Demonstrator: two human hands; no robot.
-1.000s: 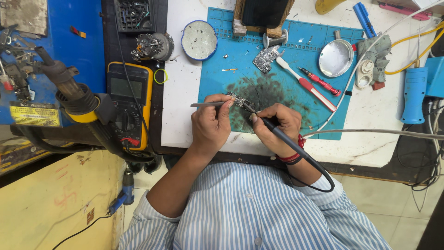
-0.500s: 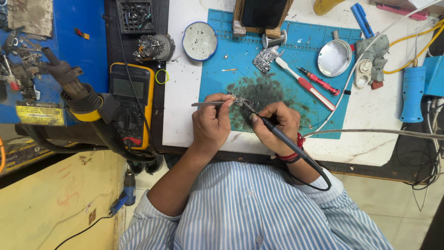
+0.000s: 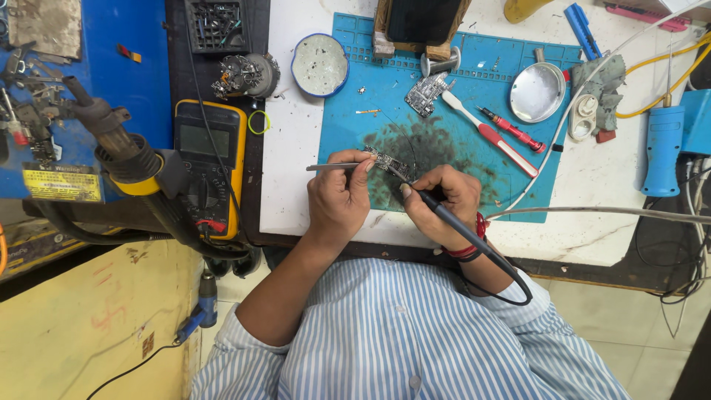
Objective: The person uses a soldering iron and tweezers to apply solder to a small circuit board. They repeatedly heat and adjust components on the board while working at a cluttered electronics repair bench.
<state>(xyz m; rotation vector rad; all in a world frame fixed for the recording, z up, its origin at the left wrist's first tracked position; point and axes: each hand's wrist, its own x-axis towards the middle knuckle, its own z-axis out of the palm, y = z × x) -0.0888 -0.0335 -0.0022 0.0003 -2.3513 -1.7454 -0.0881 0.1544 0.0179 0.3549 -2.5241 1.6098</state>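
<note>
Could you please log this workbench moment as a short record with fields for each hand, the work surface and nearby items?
left hand: left hand grips metal tweezers, tips at a small circuit board
right hand: right hand holds a black soldering iron, tip at the same board
surface: blue mat, darkly stained under the board
nearby: second circuit board, white-and-red brush, red screwdriver, round metal dish, yellow multimeter

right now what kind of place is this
Likely an electronics repair bench: the right hand holds a soldering iron to a small circuit board on a blue work mat, with a yellow multimeter nearby.
</note>
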